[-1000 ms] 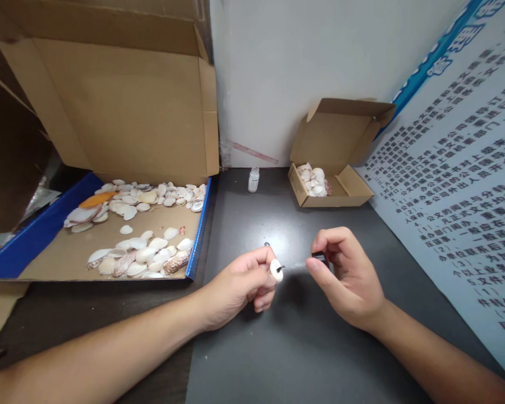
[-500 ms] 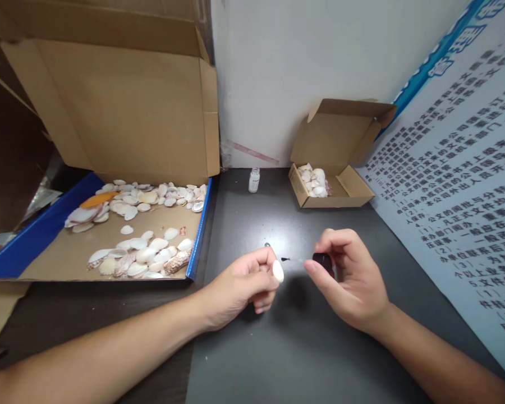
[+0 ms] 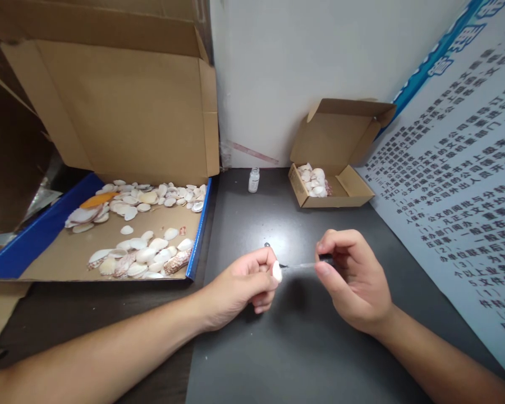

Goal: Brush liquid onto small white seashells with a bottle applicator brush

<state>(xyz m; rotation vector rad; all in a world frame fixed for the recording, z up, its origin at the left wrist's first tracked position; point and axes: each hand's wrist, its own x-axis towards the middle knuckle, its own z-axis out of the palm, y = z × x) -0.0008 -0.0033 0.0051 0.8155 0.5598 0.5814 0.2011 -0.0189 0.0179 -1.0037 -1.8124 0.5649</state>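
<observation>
Between the thumb and fingers of my left hand [image 3: 246,286] is a small white shell [image 3: 276,271], held near the middle of the view. My right hand [image 3: 353,278] pinches the black cap of a small brush [image 3: 303,265]. The clear stem points left, and its dark tip is at the shell's right edge; whether they touch is hard to tell. A small clear bottle [image 3: 253,180] without a cap stands upright farther back on the dark table [image 3: 244,359].
On the left, a blue-edged cardboard box [image 3: 201,230] holds many shells [image 3: 145,255]. A smaller open box [image 3: 336,200] with shells stands at the back right. A printed sheet [image 3: 458,185] slopes along the right side. A small round object [image 3: 267,244] lies behind my left hand.
My right hand has shifted slightly right and turned the brush, so more of its stem shows. The brush tip is closer to the shell, which has tilted a little in my left hand.
</observation>
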